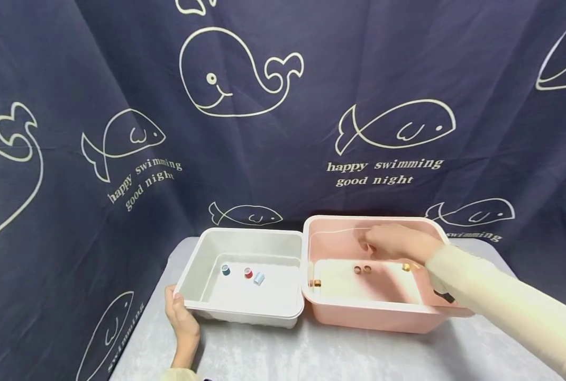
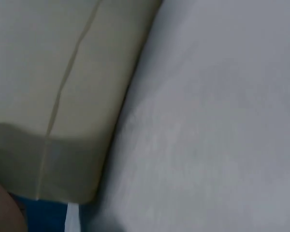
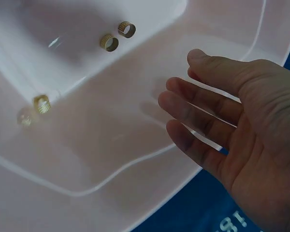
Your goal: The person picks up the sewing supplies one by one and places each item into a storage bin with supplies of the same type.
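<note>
My left hand point(image 1: 182, 317) holds the front left corner of a white plastic bin point(image 1: 245, 306). In it lie three small ring-shaped pieces: a teal one point(image 1: 225, 270), a red one point(image 1: 248, 273) and a light blue one point(image 1: 258, 278). My right hand point(image 3: 246, 121) hovers inside the far side of a pink bin point(image 1: 373, 312), fingers loosely spread and holding nothing. Several gold rings lie on the pink bin's floor: a pair point(image 3: 109, 42) side by side, one point(image 3: 42, 104) by the right wall and one point(image 1: 317, 283) by the left wall.
The two bins stand side by side on a table with a pale grey cloth point(image 1: 245, 354), their neighbouring rims close together. A dark blue curtain point(image 1: 283, 148) with whale and fish drawings hangs right behind them and along the left.
</note>
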The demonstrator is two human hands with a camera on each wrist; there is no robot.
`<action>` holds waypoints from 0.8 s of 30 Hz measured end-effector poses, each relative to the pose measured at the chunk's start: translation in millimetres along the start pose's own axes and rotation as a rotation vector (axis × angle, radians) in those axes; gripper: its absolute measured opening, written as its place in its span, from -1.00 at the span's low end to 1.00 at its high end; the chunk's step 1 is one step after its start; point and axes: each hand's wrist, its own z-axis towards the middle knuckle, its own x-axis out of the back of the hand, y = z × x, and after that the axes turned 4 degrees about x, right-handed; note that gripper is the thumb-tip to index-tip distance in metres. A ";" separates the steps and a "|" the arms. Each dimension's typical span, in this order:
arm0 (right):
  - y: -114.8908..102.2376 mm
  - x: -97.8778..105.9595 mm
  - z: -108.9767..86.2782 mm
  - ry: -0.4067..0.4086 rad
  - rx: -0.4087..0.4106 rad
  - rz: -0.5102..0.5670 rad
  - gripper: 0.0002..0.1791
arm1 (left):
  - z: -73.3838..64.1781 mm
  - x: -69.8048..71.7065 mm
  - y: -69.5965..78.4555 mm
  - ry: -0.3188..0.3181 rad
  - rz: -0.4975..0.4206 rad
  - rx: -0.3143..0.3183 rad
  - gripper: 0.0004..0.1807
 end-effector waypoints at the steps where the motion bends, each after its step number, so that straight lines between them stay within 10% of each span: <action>1: -0.6 1.0 -2.9 -0.011 0.037 -0.085 -0.85 | 0.8 4.5 1.3 -0.027 0.037 0.006 -0.58; 6: -9.8 2.6 -26.2 -0.023 0.176 -0.451 -0.73 | 2.9 24.6 7.6 -0.168 0.258 0.047 -0.52; 16: -14.8 6.0 -71.4 0.032 0.252 -0.463 -0.69 | 32.6 40.9 26.1 -0.485 0.657 0.134 -0.55; 24: -26.7 -2.4 -120.1 0.058 0.139 -0.503 -0.71 | 78.1 72.5 63.2 -1.042 0.890 0.283 -0.37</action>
